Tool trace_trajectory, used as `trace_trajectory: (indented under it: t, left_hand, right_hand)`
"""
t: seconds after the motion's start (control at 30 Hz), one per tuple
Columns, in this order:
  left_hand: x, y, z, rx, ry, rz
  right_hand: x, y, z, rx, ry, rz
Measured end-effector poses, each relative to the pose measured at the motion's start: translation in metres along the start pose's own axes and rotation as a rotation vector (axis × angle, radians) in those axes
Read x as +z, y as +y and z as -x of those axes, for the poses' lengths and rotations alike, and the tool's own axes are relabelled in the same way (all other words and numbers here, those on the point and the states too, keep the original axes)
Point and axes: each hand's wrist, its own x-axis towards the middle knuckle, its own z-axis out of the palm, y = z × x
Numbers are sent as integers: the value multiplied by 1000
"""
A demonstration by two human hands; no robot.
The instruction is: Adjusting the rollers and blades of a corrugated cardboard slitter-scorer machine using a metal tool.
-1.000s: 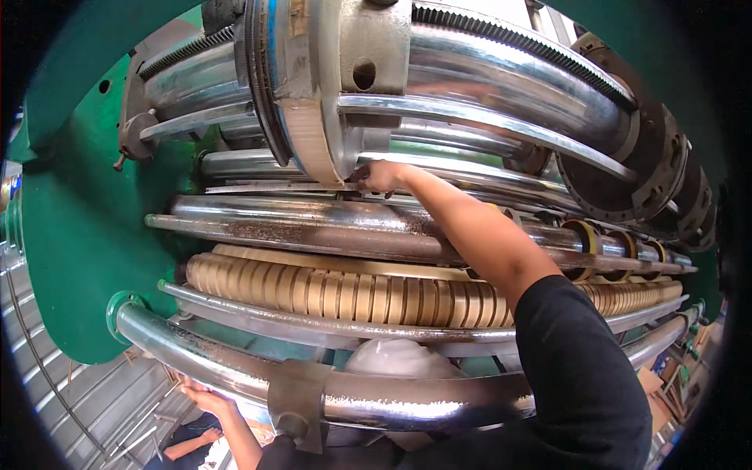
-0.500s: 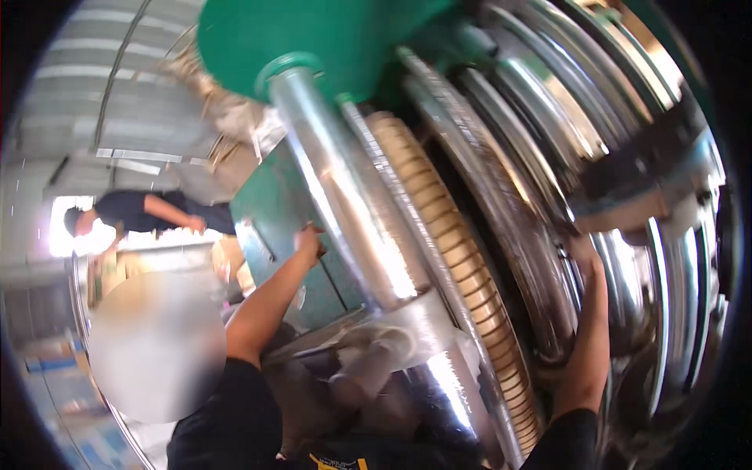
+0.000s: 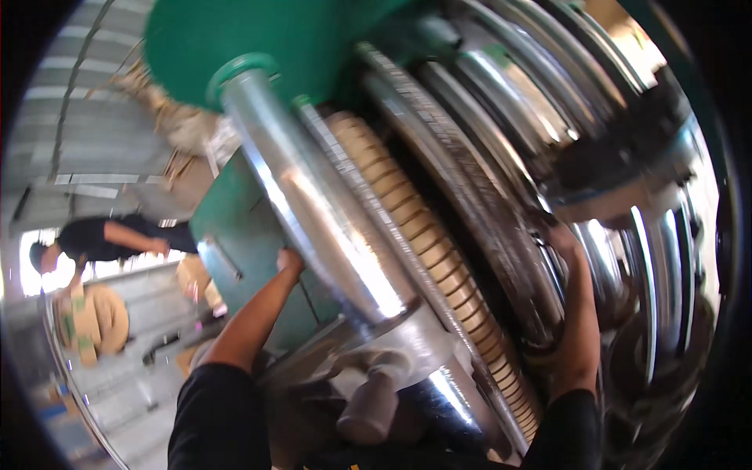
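My left hand is closed, beside a large shiny metal cylinder and in front of a green machine panel; what is in its fingers, if anything, is hidden. My right hand reaches up to a long dark, glossy roller and appears to touch its right side. Blur and shadow obscure its fingers. Between my arms runs a tan ribbed roll, flanked by a thin threaded-looking metal rod. Below the cylinder, a grey rounded knob-like part sticks out from a metal mount.
More polished rollers and a dark round fitting crowd the right. A green round plate stands above. At left, another person appears sideways, near cardboard pieces on a grey floor.
The whole view has shifted, so the machine sits farther left. The outstretched finger of my left hand no longer shows. A pale blurred patch at lower left is gone, baring floor and cardboard.
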Motion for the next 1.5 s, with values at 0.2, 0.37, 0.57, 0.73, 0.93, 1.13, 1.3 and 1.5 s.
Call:
trace_trajectory:
  t: [0.2,0.37,0.57,0.73,0.93,1.13,1.3,1.5]
  left_hand:
    - [-1,62,-10,357,39,193]
    - [-53,58,16,412,110,537]
    - [-129,80,19,338,211,1012]
    - [-272,89,-22,112,644,1032]
    - [-424,285,76,663,888,680]
    - [-346,522,134,1258,-227,177]
    - [-219,598,45,1970,76,-572]
    - [-163,633,60,1287,-613,-307]
  right_hand:
    - [-9,25,-7,19,55,91]
    - [-11,43,-6,-30,115,218]
    - [-11,6,9,15,84,127]
    - [-16,-37,24,90,82,-9]
    - [-20,-33,24,62,25,-4]
    - [-17,-12,17,118,-29,-138]
    - [-11,-36,22,77,-84,-137]
    - [-12,-25,21,65,-104,-106]
